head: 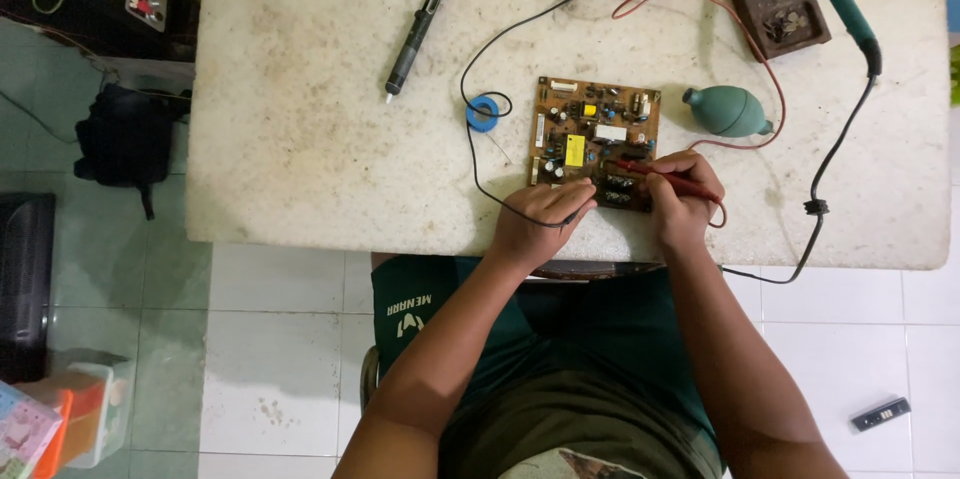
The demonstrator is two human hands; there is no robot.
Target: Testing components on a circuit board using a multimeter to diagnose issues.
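Lying flat, red probe (665, 175) points left.

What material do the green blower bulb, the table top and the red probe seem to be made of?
Blower bulb: probably soft rubber, matte teal, a smooth pear shape with a small nozzle. Table top: looks like stone or laminate, pale, dull and speckled with stains; which one, I cannot tell. Red probe, held in the right hand: likely hard plastic, slightly glossy. The left hand holds the black probe lead.
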